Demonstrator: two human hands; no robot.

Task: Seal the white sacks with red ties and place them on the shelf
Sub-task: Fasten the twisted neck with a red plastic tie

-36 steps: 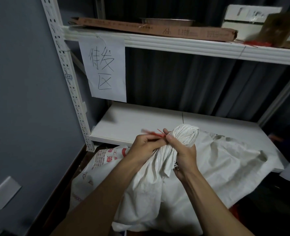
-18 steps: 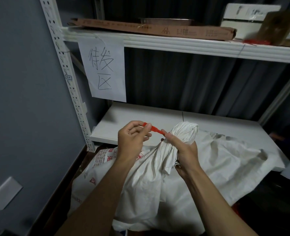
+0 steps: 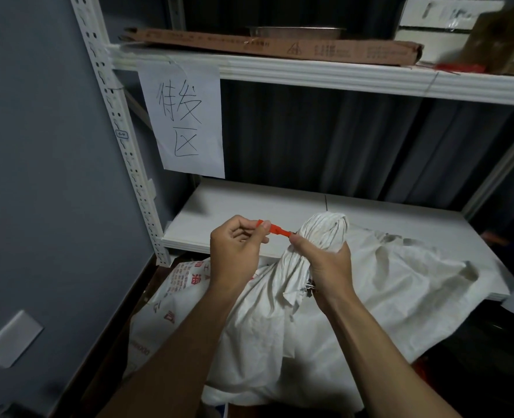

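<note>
A white woven sack (image 3: pixel 370 297) lies in front of me, leaning over the edge of the lower white shelf (image 3: pixel 249 206). Its mouth is gathered into a bunched neck (image 3: pixel 325 233). My right hand (image 3: pixel 325 267) grips that neck just below the bunch, thumb on top. A red tie (image 3: pixel 275 230) sticks out to the left from the neck. My left hand (image 3: pixel 237 251) pinches the tie's free end between thumb and fingers, holding it taut. Where the tie goes around the neck is hidden by my right hand.
Another white sack with red print (image 3: pixel 174 297) lies below the shelf at left. The upper shelf (image 3: pixel 310 70) carries a long cardboard box (image 3: pixel 279 46), a metal tray, a white box and red ties (image 3: pixel 457 67). A paper sign (image 3: pixel 186 122) hangs from it. A grey wall stands left.
My left hand has pulled away from the sack's neck to the left, drawing the red tie out straight. The right hand keeps its grip on the neck.
</note>
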